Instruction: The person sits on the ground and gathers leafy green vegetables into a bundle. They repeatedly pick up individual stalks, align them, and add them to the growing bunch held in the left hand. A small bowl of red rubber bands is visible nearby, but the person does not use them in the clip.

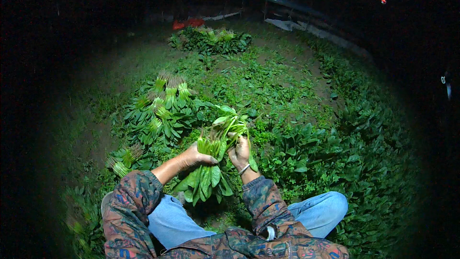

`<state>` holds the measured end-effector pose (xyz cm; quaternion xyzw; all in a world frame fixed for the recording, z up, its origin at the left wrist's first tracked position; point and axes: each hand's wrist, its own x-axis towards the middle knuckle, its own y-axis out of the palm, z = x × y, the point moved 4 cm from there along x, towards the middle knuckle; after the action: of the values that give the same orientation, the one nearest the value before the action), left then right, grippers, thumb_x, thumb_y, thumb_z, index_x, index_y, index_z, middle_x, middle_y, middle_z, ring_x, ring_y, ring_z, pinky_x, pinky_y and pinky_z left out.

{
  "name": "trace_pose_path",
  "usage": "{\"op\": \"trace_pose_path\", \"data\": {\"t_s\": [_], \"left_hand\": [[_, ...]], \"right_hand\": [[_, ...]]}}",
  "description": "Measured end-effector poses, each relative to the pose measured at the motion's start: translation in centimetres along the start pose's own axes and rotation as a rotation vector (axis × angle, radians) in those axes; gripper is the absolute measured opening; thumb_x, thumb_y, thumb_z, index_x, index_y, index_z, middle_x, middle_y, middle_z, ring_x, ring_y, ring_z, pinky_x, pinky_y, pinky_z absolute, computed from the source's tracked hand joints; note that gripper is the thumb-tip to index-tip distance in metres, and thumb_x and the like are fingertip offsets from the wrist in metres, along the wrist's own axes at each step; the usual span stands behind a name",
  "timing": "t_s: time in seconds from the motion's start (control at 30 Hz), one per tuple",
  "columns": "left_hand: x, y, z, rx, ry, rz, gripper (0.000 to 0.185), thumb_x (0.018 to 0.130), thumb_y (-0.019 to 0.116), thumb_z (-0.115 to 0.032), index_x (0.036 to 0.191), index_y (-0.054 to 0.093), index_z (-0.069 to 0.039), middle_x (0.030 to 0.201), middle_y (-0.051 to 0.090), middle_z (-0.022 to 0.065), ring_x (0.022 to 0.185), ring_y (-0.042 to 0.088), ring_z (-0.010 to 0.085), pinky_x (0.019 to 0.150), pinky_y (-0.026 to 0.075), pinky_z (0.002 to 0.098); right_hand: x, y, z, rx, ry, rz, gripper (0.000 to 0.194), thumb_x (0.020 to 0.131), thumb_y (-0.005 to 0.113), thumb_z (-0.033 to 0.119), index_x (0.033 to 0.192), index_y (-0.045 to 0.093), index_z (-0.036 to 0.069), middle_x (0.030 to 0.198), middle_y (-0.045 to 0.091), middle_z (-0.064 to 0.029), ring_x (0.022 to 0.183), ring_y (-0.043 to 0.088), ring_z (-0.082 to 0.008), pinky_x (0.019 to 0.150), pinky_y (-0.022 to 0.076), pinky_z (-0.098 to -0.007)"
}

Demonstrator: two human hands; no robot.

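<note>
My left hand (197,156) grips a thick bunch of leafy greens (208,178), roots up and leaves hanging down. Close to its right, my right hand (240,151) is closed around a few loose plants (233,124), whose stems and leaves spread above and beside the fingers. A band circles my right wrist. Beyond my left hand lies a pile of bunched greens (161,115), most with roots pointing away from me. Two or so further bunches (124,160) rest beside my left forearm.
A farther heap of bunches (215,39) lies ahead, with red material (187,24) behind it. Leafy plants (309,147) grow thickly on the right. Scattered leaves and low weeds cover the soil ahead. My bent knees (320,212) flank the near ground; darkness surrounds the lit patch.
</note>
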<state>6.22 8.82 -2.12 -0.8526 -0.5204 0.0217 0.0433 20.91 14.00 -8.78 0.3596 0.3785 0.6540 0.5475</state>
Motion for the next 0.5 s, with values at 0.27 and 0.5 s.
{"op": "trace_pose_path", "data": {"t_s": [0.27, 0.5], "left_hand": [[-0.1, 0.0, -0.9, 0.142, 0.096, -0.001, 0.046, 0.066, 0.079, -0.014, 0.107, 0.06, -0.003, 0.097, 0.063, 0.0028, 0.086, 0.057, 0.0124, 0.083, 0.047, 0.029], [-0.8, 1.3, -1.4, 0.851, 0.073, 0.057, 0.055, 0.057, 0.08, -0.022, 0.102, 0.058, 0.002, 0.103, 0.062, 0.0127, 0.093, 0.059, 0.0205, 0.086, 0.047, 0.0318]], "right_hand": [[-3.6, 0.0, 4.8, -0.136, 0.117, 0.398, 0.034, 0.078, 0.059, 0.003, 0.112, 0.055, 0.002, 0.115, 0.058, -0.01, 0.095, 0.06, -0.0208, 0.089, 0.0459, -0.0321], [-1.2, -0.7, 4.3, -0.073, -0.148, -0.259, 0.028, 0.078, 0.067, 0.005, 0.105, 0.06, 0.002, 0.092, 0.064, -0.005, 0.083, 0.062, -0.0178, 0.074, 0.0507, -0.033]]}}
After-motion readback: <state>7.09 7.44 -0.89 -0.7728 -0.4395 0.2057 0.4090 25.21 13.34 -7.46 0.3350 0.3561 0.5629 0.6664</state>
